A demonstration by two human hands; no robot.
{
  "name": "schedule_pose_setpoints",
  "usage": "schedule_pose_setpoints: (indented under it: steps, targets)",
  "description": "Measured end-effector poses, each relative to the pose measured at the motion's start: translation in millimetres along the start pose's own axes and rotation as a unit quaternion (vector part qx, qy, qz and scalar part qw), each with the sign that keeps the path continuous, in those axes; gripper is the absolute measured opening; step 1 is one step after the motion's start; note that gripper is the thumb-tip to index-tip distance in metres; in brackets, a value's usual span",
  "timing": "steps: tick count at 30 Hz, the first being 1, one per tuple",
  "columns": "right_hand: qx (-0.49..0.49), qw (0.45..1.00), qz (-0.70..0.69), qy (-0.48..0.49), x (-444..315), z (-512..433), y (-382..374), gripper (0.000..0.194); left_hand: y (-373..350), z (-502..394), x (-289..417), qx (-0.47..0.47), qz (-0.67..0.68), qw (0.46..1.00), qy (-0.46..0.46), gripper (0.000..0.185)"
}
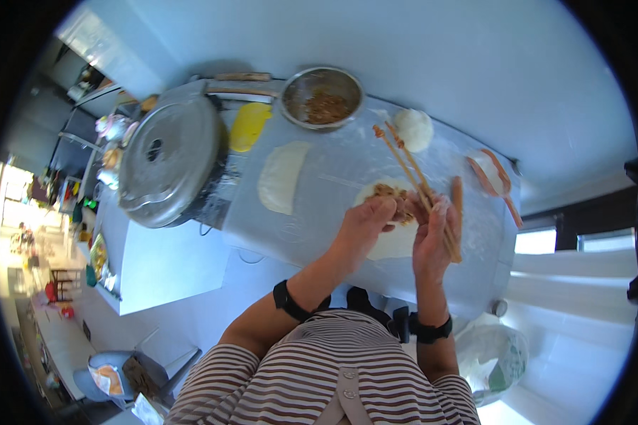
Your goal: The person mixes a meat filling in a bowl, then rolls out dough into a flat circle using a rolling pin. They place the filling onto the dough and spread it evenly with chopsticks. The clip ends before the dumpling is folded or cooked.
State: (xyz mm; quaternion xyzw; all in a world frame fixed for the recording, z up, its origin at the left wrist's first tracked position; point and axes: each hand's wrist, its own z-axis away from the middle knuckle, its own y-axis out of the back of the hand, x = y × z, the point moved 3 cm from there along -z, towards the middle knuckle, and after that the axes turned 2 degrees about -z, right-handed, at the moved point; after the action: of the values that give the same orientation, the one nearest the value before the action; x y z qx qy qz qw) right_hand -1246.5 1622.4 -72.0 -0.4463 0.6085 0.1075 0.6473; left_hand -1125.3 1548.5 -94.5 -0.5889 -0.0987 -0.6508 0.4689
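A flat sheet of dough (396,245) lies on the floured worktop, with brown filling (385,190) over its far part. My left hand (375,215) is over the filling, fingertips bunched together; whether they pinch anything is hidden. My right hand (433,228) holds a pair of wooden chopsticks (404,159), whose far tips carry bits of filling and point away from me. Both hands' fingertips are close together above the dough. Just right of my right hand lies a wooden rolling pin (457,196). A folded half-moon piece of dough (283,178) lies to the left.
A metal bowl of filling (324,98) stands at the back, with a ball of dough (414,130) to its right. An orange scoop with flour (492,172) lies far right. On the left are a yellow scraper (250,127) and a large round metal lid (170,159).
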Motion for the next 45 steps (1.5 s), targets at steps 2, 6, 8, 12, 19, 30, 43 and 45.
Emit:
schedule_pose_setpoints:
  steps: [2, 6, 8, 12, 19, 30, 43, 45]
  targets:
    - [0.01, 0.999, -0.045, -0.015, -1.3, 26.1, 17.9, 0.027, -29.2, 12.8, -14.5, -0.059, 0.065, 0.996, -0.008, 0.035]
    - [0.088, 0.987, 0.131, 0.017, -2.6, 65.7, 44.0, 0.014, -54.6, 17.9, -38.9, -0.032, 0.134, 0.98, 0.143, 0.03]
    - [0.097, 0.983, 0.155, -0.003, -4.3, 75.9, 51.1, 0.012, -57.7, 15.6, -45.3, -0.009, 0.142, 0.975, 0.169, 0.027]
    - [0.059, 0.977, 0.2, 0.041, -22.2, 79.4, 60.8, 0.024, -51.4, 9.4, -53.2, 0.022, 0.148, 0.969, 0.197, 0.021]
    - [0.032, 0.994, 0.087, -0.05, -29.1, 62.5, 99.4, 0.033, -11.8, 15.1, -47.7, 0.023, 0.084, 0.97, 0.225, 0.019]
    - [0.031, 0.985, 0.032, -0.167, 33.1, 34.1, 122.0, 0.028, 23.0, 32.5, -31.1, 0.044, -0.031, 0.972, 0.23, 0.025]
    - [0.013, 0.982, 0.155, -0.105, 16.9, 31.0, 113.1, 0.027, 25.8, 40.8, -18.7, 0.041, -0.014, 0.974, 0.223, 0.027]
    - [0.007, 0.988, 0.131, -0.081, 8.5, 36.7, 110.7, 0.027, 25.5, 40.6, -16.4, 0.04, -0.011, 0.975, 0.219, 0.028]
